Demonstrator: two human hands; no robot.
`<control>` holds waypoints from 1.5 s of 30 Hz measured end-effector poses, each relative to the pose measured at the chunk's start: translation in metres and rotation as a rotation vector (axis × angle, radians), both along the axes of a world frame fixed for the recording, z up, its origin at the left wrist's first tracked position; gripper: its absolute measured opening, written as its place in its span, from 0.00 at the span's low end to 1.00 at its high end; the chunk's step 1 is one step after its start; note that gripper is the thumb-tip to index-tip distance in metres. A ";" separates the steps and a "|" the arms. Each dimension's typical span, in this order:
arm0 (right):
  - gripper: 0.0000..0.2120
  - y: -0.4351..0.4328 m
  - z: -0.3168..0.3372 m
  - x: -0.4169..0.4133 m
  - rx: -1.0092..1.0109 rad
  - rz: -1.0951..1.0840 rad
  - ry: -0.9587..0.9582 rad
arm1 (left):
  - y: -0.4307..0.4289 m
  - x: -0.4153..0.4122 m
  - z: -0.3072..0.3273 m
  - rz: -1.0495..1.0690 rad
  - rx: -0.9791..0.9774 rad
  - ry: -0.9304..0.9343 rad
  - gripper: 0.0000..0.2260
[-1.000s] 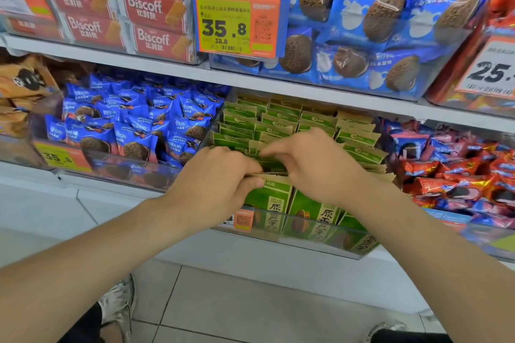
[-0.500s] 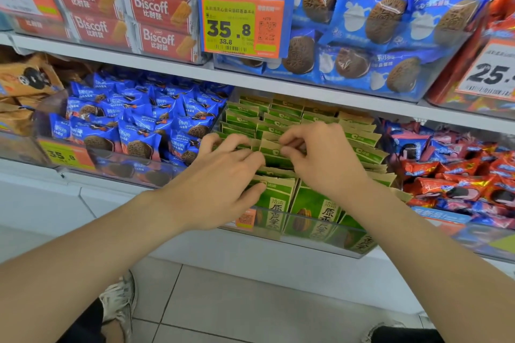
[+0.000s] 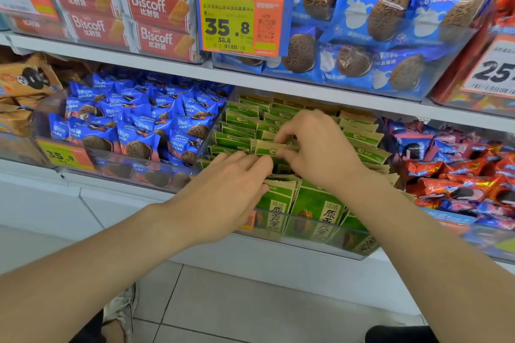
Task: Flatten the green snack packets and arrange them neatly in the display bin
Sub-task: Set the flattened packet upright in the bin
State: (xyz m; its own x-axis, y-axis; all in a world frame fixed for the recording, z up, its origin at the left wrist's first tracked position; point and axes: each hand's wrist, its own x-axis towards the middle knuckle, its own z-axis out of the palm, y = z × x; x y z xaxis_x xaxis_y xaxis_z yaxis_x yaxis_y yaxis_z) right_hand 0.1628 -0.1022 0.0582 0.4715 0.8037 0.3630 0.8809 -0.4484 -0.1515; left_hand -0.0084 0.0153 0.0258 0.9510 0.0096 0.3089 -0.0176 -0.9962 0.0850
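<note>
— Where were the hands?
— Both were in the clear plastic display bin point(image 3: 320, 234) on the shelf. The left hand point(image 3: 223, 198) lay flat, fingers together, pressing the front green paper snack packets point(image 3: 276, 203). Just behind it, the right hand point(image 3: 317, 147) pinched one packet's top edge.
— How many packets?
— Too many to count: several overlapping rows reached the bin's back.

Both hands, left hand point(image 3: 223, 198) and right hand point(image 3: 320, 147), pressing green snack packets point(image 3: 242, 131) (upright rows), clear display bin point(image 3: 320, 234)
</note>
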 end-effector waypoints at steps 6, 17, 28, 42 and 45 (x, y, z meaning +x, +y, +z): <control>0.11 0.011 0.000 0.006 -0.034 -0.157 0.084 | -0.001 -0.002 -0.002 0.036 -0.201 0.038 0.12; 0.21 0.015 0.005 0.023 -0.113 -0.347 0.048 | -0.003 0.003 -0.008 0.029 -0.180 0.002 0.16; 0.15 0.003 0.002 0.008 0.009 -0.199 -0.060 | -0.009 -0.002 -0.010 0.012 -0.082 0.075 0.25; 0.08 -0.048 0.034 -0.029 0.846 -0.050 -0.063 | -0.004 -0.004 0.016 0.144 -0.504 -0.248 0.10; 0.07 -0.050 0.037 -0.033 0.943 -0.071 0.065 | -0.010 -0.004 0.025 0.211 -0.701 -0.444 0.08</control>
State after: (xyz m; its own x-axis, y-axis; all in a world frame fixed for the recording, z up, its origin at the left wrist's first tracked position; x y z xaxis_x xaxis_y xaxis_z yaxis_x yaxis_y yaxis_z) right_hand 0.1296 -0.1526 0.0948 0.5501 0.1612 0.8194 0.8334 -0.1680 -0.5265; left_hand -0.0126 0.0056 0.0509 0.7001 0.5009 0.5089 -0.0149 -0.7023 0.7117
